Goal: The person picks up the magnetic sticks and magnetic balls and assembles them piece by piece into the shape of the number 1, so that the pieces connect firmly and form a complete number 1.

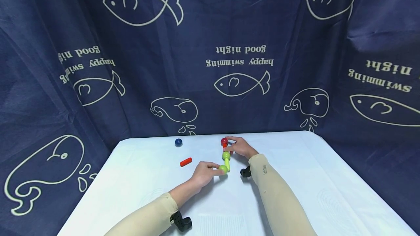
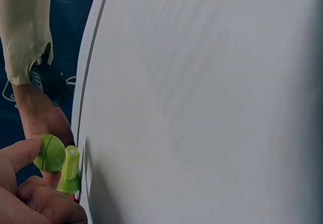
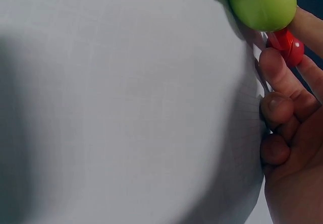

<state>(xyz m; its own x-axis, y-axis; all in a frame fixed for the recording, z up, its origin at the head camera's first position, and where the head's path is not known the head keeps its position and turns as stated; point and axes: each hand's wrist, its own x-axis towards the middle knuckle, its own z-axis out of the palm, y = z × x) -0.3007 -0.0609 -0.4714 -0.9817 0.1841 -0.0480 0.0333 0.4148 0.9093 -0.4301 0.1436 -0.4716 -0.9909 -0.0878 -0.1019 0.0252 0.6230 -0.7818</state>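
My left hand (image 1: 204, 173) pinches a green ball (image 1: 223, 169) between thumb and finger. This ball is beside the near end of a green rod (image 1: 227, 163); the left wrist view shows a grooved line around the ball (image 2: 50, 153) and the rod's free end (image 2: 72, 153) close by. The rod's other end joins a second green ball (image 1: 226, 155). Beyond that ball runs a red rod (image 3: 280, 39) to a red ball (image 1: 224, 141), forming one chain. My right hand (image 1: 242, 147) grips the chain's red part with its fingers, which partly hide it.
On the white table (image 1: 279, 156) a dark blue ball (image 1: 178, 142) lies near the back edge. A loose red rod (image 1: 186, 161) is left of the left hand. Behind the table hangs a navy curtain (image 1: 203, 28) with fish drawings.
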